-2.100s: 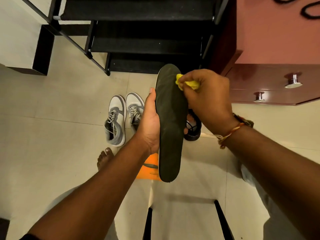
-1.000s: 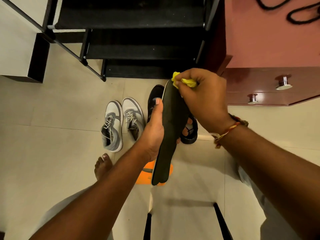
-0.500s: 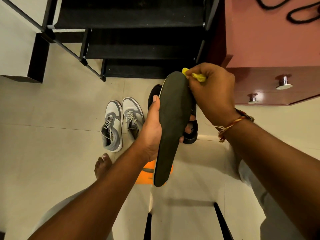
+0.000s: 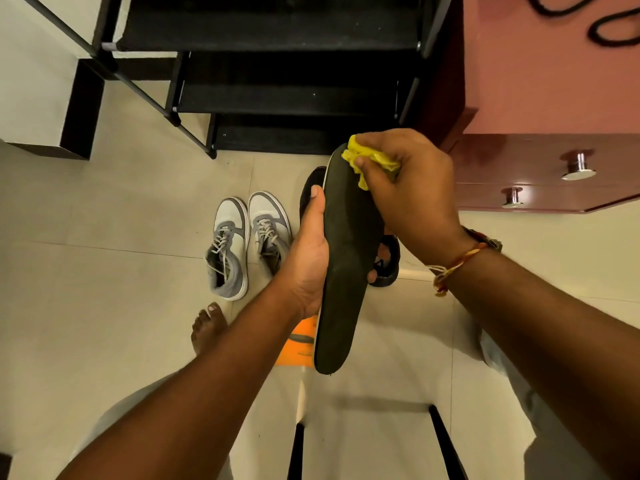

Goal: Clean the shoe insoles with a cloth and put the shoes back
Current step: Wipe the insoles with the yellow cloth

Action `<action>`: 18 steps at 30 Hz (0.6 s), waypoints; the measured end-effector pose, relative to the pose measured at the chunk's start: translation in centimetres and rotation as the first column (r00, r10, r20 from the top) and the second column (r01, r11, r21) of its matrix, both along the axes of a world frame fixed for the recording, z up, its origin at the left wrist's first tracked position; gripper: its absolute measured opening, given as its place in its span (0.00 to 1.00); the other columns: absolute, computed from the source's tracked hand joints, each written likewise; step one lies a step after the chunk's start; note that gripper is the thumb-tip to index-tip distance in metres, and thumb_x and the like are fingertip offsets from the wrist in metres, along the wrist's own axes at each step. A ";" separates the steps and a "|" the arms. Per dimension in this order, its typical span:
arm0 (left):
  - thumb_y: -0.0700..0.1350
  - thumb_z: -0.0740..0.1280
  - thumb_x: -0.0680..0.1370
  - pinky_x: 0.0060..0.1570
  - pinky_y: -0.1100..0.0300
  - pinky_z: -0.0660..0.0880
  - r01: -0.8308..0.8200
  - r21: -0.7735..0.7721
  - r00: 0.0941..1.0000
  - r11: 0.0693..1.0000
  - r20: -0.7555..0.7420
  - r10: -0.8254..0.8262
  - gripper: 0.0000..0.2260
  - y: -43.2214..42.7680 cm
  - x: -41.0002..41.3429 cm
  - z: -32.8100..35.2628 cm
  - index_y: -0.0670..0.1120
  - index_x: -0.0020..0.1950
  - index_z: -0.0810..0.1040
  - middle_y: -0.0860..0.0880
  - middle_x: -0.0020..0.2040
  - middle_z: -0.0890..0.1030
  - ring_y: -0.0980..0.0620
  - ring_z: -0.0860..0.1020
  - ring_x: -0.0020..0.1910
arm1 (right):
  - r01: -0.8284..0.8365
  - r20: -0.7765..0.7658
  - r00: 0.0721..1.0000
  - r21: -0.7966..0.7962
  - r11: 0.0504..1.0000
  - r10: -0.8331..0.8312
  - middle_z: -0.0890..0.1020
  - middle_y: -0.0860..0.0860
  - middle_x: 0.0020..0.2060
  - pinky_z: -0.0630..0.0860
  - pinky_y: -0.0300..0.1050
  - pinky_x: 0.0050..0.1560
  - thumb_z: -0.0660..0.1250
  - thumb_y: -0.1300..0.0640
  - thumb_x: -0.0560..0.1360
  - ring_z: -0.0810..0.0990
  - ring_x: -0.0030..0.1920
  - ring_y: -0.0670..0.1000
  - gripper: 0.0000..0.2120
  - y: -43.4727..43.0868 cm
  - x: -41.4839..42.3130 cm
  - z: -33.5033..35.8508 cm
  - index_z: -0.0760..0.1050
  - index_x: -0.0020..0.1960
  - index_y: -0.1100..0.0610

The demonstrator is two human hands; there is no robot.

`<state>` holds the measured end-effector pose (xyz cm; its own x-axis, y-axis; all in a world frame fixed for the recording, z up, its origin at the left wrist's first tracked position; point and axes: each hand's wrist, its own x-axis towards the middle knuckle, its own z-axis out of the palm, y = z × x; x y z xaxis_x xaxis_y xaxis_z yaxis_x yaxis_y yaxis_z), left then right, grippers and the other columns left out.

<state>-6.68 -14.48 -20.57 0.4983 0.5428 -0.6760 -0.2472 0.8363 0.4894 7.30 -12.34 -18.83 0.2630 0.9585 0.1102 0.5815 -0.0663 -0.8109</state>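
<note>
Head view: the left hand (image 4: 308, 261) gripped the insole (image 4: 346, 258) above the floor (image 4: 104, 306); the right hand (image 4: 412, 192) pinched a yellow cloth (image 4: 367, 161) against its far end. Both partly hid a black shoe (image 4: 310, 188); grey sneakers (image 4: 242, 244) stood left.

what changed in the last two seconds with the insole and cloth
The long dark shoe insole was rolled edge-on a second ago and now shows its face again. The right hand slid the crumpled yellow cloth from the toe tip's far edge onto the toe face. Unchanged: the left hand grips the insole's middle, the right pinches the cloth, the grey sneakers stay put.
</note>
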 end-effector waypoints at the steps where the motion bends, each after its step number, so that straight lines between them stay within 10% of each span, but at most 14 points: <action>1: 0.73 0.50 0.77 0.54 0.41 0.70 -0.005 0.011 1.000 1.000 -0.025 0.005 0.35 0.0 -0.1 0.0 0.51 0.64 0.82 0.38 0.58 0.81 0.37 0.76 0.56 | -0.026 -0.009 1.000 -0.015 1.000 0.026 0.80 0.49 0.56 0.74 0.34 0.57 0.69 0.55 0.77 0.76 0.56 0.43 0.13 -0.2 -0.3 0.1 0.80 0.61 0.54; 4: 0.71 0.48 0.79 0.66 0.34 0.68 -0.070 0.064 0.994 0.995 -0.082 0.075 0.33 0.2 -0.2 0.3 0.53 0.56 0.85 0.36 0.62 0.80 0.35 0.76 0.63 | -0.150 -0.072 0.986 -0.031 0.988 0.148 0.81 0.46 0.55 0.72 0.32 0.58 0.70 0.57 0.75 0.75 0.56 0.40 0.12 -1.3 -1.7 0.7 0.81 0.59 0.52; 9: 0.69 0.49 0.80 0.37 0.59 0.81 -0.319 0.090 0.933 0.943 -0.147 0.330 0.37 1.8 -1.5 0.8 0.42 0.46 0.86 0.42 0.43 0.86 0.48 0.86 0.43 | -0.337 -0.168 0.929 -0.004 0.942 0.331 0.83 0.46 0.50 0.76 0.36 0.55 0.74 0.60 0.72 0.79 0.52 0.41 0.12 -3.4 -4.7 0.7 0.84 0.54 0.52; 15: 0.74 0.46 0.77 0.57 0.43 0.78 -0.104 0.097 0.991 0.990 -0.079 0.112 0.37 0.5 -0.6 0.7 0.49 0.62 0.82 0.39 0.58 0.83 0.42 0.81 0.58 | -0.275 0.108 0.959 0.111 0.955 0.263 0.83 0.51 0.50 0.76 0.42 0.55 0.71 0.60 0.74 0.80 0.52 0.49 0.08 -1.5 -2.7 0.5 0.83 0.53 0.56; 18: 0.77 0.43 0.74 0.48 0.47 0.73 0.098 0.080 0.994 0.992 -0.057 -0.093 0.43 0.0 -0.1 0.1 0.47 0.64 0.81 0.36 0.56 0.79 0.41 0.78 0.49 | -0.074 0.097 0.993 0.110 0.991 0.063 0.82 0.51 0.52 0.75 0.37 0.56 0.70 0.57 0.75 0.79 0.53 0.47 0.09 0.3 0.3 0.3 0.82 0.55 0.55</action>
